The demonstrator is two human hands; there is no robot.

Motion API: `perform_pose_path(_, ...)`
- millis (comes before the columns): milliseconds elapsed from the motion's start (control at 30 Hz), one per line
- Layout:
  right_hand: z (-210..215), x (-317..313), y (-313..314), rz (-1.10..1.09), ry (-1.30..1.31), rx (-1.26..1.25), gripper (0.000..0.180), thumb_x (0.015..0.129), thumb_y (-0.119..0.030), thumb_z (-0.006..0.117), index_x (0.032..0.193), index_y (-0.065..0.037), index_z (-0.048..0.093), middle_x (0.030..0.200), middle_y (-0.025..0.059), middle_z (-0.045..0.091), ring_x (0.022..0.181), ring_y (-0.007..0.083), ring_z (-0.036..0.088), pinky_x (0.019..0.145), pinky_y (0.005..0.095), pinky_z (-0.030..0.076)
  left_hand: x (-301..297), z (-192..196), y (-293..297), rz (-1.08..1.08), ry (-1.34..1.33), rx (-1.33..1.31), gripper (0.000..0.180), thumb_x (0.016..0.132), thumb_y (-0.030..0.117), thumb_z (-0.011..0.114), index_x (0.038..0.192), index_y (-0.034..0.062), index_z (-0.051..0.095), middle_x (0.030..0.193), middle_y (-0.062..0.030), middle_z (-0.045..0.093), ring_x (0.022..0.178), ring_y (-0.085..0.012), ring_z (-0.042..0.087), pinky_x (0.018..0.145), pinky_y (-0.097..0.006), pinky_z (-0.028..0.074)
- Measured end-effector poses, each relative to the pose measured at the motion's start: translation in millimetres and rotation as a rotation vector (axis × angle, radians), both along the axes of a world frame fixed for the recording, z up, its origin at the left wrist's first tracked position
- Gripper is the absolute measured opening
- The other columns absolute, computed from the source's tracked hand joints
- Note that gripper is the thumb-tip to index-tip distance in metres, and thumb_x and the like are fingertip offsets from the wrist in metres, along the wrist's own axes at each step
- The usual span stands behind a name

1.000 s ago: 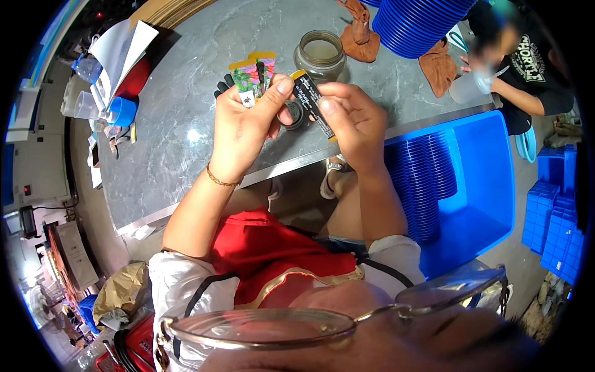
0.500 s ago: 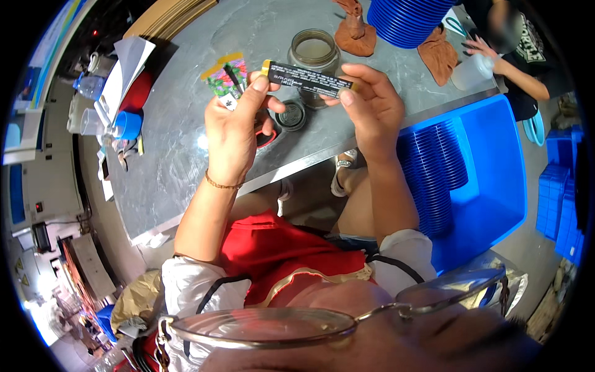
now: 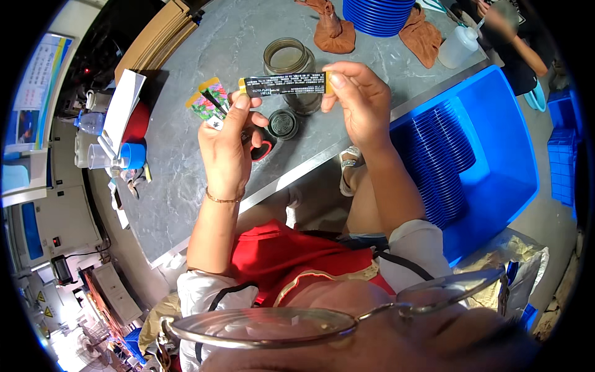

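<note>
A narrow black label strip (image 3: 285, 85) with yellow ends and fine white print is stretched level between my two hands. My left hand (image 3: 226, 146) pinches its left end between thumb and finger. A colourful floral card or label (image 3: 204, 100) also sticks out of that hand, with a dark strip across it. My right hand (image 3: 356, 99) pinches the other end. Behind the strip stands an open glass jar (image 3: 286, 57), partly hidden. A dark round lid (image 3: 283, 124) lies before the jar. Close to my left fingers shows a red-and-black loop handle (image 3: 262, 151); I cannot tell whether I hold it.
A blue tub (image 3: 496, 186) with stacked ribbed blue pieces is at the right. Brown cloths (image 3: 334, 34) and a blue ribbed stack (image 3: 378, 15) are at the back. Cups (image 3: 132, 155) and papers (image 3: 123, 102) line the left edge. Another person's arm (image 3: 527, 54) is at far right.
The label strip has turned from slanting down rightward to nearly level and sits slightly further left in view. Both hands keep their pinch. The whole view has shifted a little.
</note>
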State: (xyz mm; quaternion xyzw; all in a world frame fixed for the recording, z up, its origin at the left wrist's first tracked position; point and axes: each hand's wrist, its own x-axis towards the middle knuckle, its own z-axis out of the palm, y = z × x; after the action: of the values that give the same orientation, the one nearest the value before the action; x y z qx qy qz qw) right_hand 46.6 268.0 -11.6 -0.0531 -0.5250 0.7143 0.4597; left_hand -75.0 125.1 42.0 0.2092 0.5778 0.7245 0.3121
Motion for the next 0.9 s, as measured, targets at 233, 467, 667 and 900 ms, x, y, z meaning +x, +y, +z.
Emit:
perform_pose_path(233, -1.4, 2.0, 4.2, 0.069, 0.077, -0.018, 0.024, 0.089, -0.004, 0.047, 0.110, 0.005, 0.053, 0.084, 0.0119, 0.060, 0.072, 0.0152, 0.057, 0.068, 0.0290, 0.047, 4.3, 7.1, 1.5, -0.045, 0.017, -0.009, 0.019, 0.089, 0.017, 0.055, 0.090, -0.0009, 0.061, 0.083, -0.0070, 0.062, 0.055, -0.0084, 0.054, 0.047, -0.019, 0.040)
perform_pose_path(467, 7.7, 0.1, -2.2, -0.040, 0.079, 0.199, 0.024, 0.081, 0.004, 0.054, 0.105, 0.004, 0.055, 0.096, 0.0095, 0.057, 0.079, 0.0126, 0.055, 0.073, 0.0249, 0.044, 3.0, 6.1, -3.1, -0.055, -0.042, 0.022, 0.018, 0.087, 0.018, 0.057, 0.092, 0.0002, 0.059, 0.085, -0.0081, 0.063, 0.059, -0.0103, 0.057, 0.046, -0.020, 0.041)
perform_pose_path(667, -2.1, 2.2, 7.3, -0.135, 0.028, 0.305, 0.007, 0.081, 0.001, 0.063, 0.088, 0.000, 0.059, 0.083, 0.0028, 0.054, 0.068, 0.0058, 0.046, 0.061, 0.0187, 0.037, 4.3, 3.6, -0.1, -0.081, -0.127, 0.087, 0.020, 0.088, 0.022, 0.059, 0.095, 0.0032, 0.058, 0.083, -0.0077, 0.061, 0.049, -0.0104, 0.051, 0.042, -0.022, 0.039)
perform_pose_path(900, 7.9, 5.8, -0.7, -0.003, -0.155, -0.059, 0.015, 0.084, -0.014, 0.065, 0.082, -0.002, 0.058, 0.063, -0.0007, 0.052, 0.053, 0.0023, 0.044, 0.046, 0.0169, 0.035, 2.9, 3.2, -2.2, -0.110, -0.060, 0.040, 0.021, 0.087, 0.022, 0.061, 0.099, 0.0041, 0.059, 0.064, -0.0057, 0.059, 0.045, -0.0107, 0.048, 0.041, -0.022, 0.035)
